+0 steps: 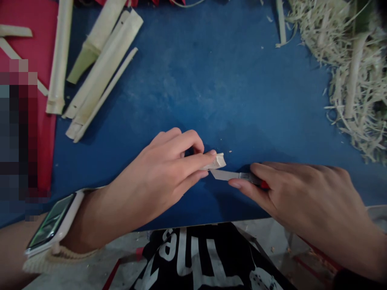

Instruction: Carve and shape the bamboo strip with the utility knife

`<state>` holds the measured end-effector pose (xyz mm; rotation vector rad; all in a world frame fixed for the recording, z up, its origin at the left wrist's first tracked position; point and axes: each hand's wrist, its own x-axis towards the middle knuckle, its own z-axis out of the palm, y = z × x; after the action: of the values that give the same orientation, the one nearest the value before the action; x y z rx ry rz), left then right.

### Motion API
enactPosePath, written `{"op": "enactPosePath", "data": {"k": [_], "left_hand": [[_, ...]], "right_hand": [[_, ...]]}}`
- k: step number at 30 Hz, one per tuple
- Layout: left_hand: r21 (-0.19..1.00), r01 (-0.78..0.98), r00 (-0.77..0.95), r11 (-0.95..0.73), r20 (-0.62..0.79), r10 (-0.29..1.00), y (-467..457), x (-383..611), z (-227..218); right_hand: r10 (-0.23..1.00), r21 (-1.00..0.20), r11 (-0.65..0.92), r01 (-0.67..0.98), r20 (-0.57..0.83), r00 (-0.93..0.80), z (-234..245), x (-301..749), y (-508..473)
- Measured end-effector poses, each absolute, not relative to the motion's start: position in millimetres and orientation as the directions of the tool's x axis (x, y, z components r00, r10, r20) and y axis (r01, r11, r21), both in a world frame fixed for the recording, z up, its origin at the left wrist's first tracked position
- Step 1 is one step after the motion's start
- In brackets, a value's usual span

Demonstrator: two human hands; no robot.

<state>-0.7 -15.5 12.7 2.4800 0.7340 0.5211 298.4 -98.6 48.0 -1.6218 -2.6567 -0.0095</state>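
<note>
Right now we pinch a short pale piece point(220, 161) in our left hand point(166, 165), its end poking out past the fingertips, near the close edge of the blue desk point(193, 76). Our right hand point(308, 193) wraps round a knife point(225, 175), the thumb by the base of the blade. The blade points left, just beside the piece; we cannot tell whether they touch. Long strips point(104, 76) lie at the far left, and curly shavings point(359, 92) heap up at the far right. We wear a watch point(53, 223) on the left wrist.
</note>
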Motion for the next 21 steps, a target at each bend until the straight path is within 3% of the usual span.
{"op": "enactPosePath", "data": {"k": [16,21], "left_hand": [[0.575,0.403,0.773,-0.712,0.204,0.601,-14.1,0.3,10.7],[0.576,0.398,0.767,-0.714,0.218,0.604,-10.8,1.4,9.5]], "right_hand": [[0.887,0.156,0.413,0.897,0.156,-0.435,42.7,287.6,-109.2],[0.873,0.141,0.439,0.888,0.168,-0.458,41.0,289.5,-102.8]]}}
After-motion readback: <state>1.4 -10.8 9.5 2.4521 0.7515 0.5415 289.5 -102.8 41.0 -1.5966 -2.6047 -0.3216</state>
